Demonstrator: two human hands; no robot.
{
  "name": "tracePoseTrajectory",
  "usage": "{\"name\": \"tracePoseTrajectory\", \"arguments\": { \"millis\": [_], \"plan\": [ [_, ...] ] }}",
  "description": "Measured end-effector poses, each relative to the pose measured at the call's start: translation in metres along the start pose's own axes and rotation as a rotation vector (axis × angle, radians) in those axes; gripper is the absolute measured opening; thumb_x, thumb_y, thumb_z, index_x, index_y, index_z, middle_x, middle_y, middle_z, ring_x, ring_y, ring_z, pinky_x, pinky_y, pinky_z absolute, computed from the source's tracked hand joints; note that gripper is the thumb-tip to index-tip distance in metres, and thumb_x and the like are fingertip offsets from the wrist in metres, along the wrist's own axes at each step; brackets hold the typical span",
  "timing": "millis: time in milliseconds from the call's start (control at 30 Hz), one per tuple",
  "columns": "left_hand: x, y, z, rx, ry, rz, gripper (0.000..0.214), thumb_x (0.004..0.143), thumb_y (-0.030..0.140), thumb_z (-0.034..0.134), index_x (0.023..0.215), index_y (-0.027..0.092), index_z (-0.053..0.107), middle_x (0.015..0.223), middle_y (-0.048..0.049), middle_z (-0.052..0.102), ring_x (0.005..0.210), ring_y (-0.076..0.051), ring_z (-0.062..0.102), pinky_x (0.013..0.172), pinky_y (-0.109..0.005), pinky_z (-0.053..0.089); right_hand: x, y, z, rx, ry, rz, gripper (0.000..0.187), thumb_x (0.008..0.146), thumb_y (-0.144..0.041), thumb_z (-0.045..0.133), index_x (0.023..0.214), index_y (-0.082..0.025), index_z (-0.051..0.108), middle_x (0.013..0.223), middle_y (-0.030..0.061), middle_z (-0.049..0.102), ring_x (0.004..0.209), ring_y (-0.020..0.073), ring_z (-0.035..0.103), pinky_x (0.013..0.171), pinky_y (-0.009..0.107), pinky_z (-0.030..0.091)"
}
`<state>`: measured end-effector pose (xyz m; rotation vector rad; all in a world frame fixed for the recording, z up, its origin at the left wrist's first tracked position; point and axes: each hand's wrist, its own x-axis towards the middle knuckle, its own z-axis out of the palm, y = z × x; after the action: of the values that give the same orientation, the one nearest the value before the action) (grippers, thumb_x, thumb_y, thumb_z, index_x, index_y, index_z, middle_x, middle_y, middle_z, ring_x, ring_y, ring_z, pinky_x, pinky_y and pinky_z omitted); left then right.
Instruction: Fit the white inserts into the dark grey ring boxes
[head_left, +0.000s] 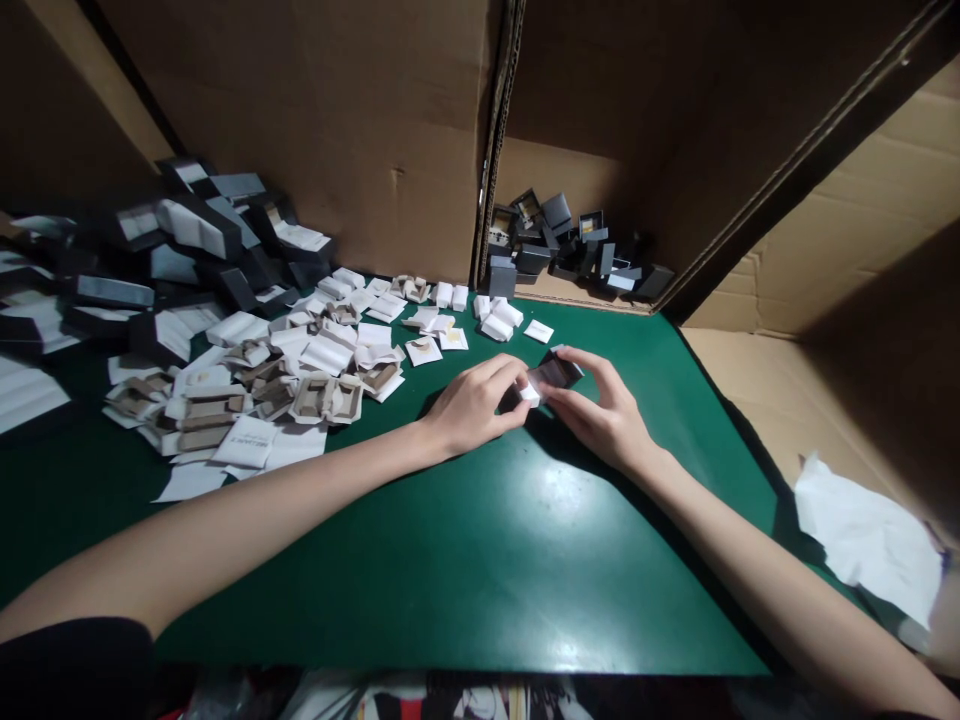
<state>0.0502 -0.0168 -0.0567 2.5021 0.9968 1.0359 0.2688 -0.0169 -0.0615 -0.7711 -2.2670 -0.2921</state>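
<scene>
Over the green table (480, 560), my two hands meet around one small item. My left hand (478, 402) pinches a small folded white paper insert (529, 391) between thumb and fingers. A little dark box (564, 368) is gripped in my right hand (604, 410), tilted so that its opening faces left. The white insert touches the box at its open side; I cannot tell how much of it is inside. To the left of my hands spreads a heap of white and grey-brown folded paper inserts (328, 345).
Larger dark boxes with white inserts (199, 225) are piled at the far left. Behind my hands, a cardboard compartment (559, 160) holds several small dark boxes (556, 212). Cardboard walls (315, 120) enclose the back. A crumpled white sheet (866, 530) lies at the right over an open carton (757, 390).
</scene>
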Motion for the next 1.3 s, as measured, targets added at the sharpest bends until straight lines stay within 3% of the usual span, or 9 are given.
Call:
{"name": "tracePoseTrajectory", "arguments": {
  "millis": [133, 367, 567, 767, 933, 1300],
  "plan": [
    [-0.001, -0.002, 0.003, 0.022, 0.048, 0.022, 0.010, 0.084, 0.020, 0.054, 0.093, 0.018, 0.054, 0.106, -0.0067, 0.063, 0.095, -0.019, 0.063, 0.080, -0.029, 0.050, 0.001, 0.000, 0.003, 0.014, 0.076, 0.012, 0.023, 0.083, -0.016, 0.062, 0.104, -0.024, 0.064, 0.121, 0.0101, 0.053, 0.111, 0.0243, 0.055, 0.087, 0.040, 0.053],
    [0.000, -0.002, 0.010, 0.084, 0.090, -0.025, 0.010, 0.082, 0.021, 0.058, 0.091, 0.017, 0.057, 0.091, -0.0029, 0.068, 0.080, -0.017, 0.065, 0.071, -0.026, 0.049, 0.003, 0.000, 0.006, -0.013, 0.077, 0.011, 0.015, 0.083, -0.015, 0.062, 0.095, -0.022, 0.064, 0.116, 0.0104, 0.051, 0.105, 0.0221, 0.055, 0.083, 0.038, 0.054],
    [0.004, 0.002, 0.010, 0.182, 0.069, 0.025, 0.008, 0.083, 0.019, 0.053, 0.089, 0.017, 0.058, 0.088, -0.0023, 0.067, 0.074, -0.014, 0.062, 0.064, -0.024, 0.044, 0.004, -0.004, 0.007, 0.016, 0.108, 0.051, 0.010, 0.082, -0.014, 0.061, 0.088, -0.022, 0.064, 0.113, 0.0091, 0.054, 0.100, 0.0217, 0.056, 0.079, 0.038, 0.054],
    [0.006, 0.009, 0.010, 0.159, 0.039, -0.090, 0.003, 0.078, 0.018, 0.055, 0.081, 0.019, 0.056, 0.085, 0.0003, 0.063, 0.073, -0.014, 0.061, 0.061, -0.024, 0.042, 0.003, -0.006, 0.007, 0.044, 0.070, 0.102, 0.009, 0.083, -0.016, 0.060, 0.085, -0.023, 0.065, 0.113, 0.0091, 0.055, 0.104, 0.0242, 0.055, 0.080, 0.042, 0.054],
    [0.005, 0.012, 0.009, 0.117, 0.032, -0.135, 0.004, 0.079, 0.018, 0.055, 0.076, 0.019, 0.054, 0.097, -0.0016, 0.062, 0.082, -0.016, 0.062, 0.068, -0.025, 0.046, 0.002, -0.005, 0.007, 0.079, 0.060, 0.117, 0.011, 0.082, -0.016, 0.061, 0.088, -0.023, 0.065, 0.116, 0.0095, 0.054, 0.105, 0.0252, 0.054, 0.084, 0.044, 0.053],
    [0.001, 0.005, 0.011, 0.160, 0.009, -0.007, 0.019, 0.091, 0.026, 0.051, 0.081, 0.016, 0.064, 0.113, -0.0088, 0.060, 0.097, -0.020, 0.061, 0.081, -0.032, 0.051, -0.002, 0.003, 0.012, 0.155, 0.099, 0.110, 0.014, 0.082, -0.014, 0.060, 0.092, -0.024, 0.064, 0.123, 0.0084, 0.049, 0.114, 0.0248, 0.052, 0.087, 0.044, 0.055]
  ]
}}
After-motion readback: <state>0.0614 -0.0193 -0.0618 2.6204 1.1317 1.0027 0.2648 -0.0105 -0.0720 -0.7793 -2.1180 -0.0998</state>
